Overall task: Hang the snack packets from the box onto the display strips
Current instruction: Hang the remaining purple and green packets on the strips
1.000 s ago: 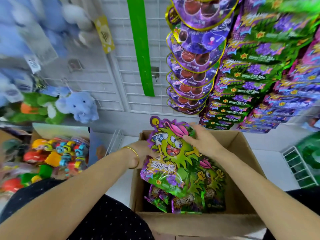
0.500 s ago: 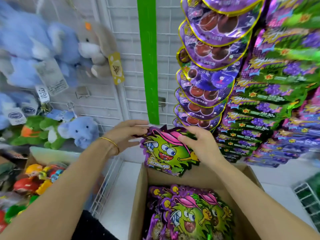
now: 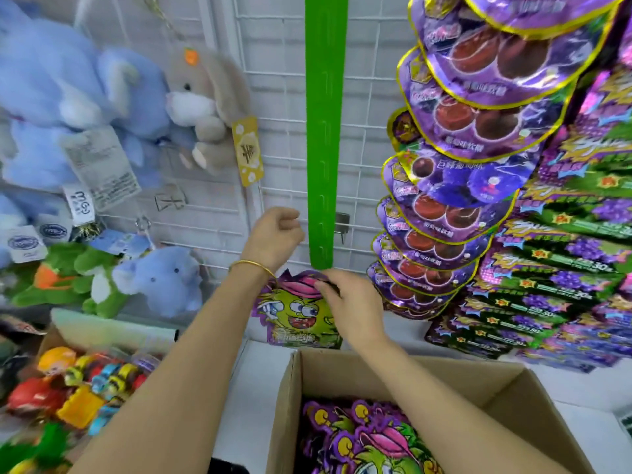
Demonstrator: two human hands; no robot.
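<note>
Far left, plush toys (image 3: 102, 97) crowd the wire grid (image 3: 280, 97), with a blue elephant (image 3: 160, 282) low down and a heap of bright small toys (image 3: 85, 388) beneath it. Moving in, the left hand (image 3: 273, 234), gold bangle (image 3: 253, 265) at the wrist, is up against the left edge of the green display strip (image 3: 323, 131) near its lower end. Its fingers are curled, and I cannot tell whether they pinch the strip or only sit beside it. The strip hangs straight down the grid, with bare wire showing on both sides of it. Its bottom edge stops right above the snack packet (image 3: 297, 313). That packet hangs upright, its top edge meeting the strip's end, and the right hand (image 3: 352, 302) grasps it there, fingertips pinching the pink top. Below, the cardboard box (image 3: 290, 388) stands open, flaps out, with more packets (image 3: 369, 439) lying flat inside and the right forearm crossing over its far rim. To the right, a column of purple packets (image 3: 461, 165) overlaps downward, their gold edges near the strip with a narrow band of grid between. Beyond those hang rows of green grape packets (image 3: 564, 268).
</note>
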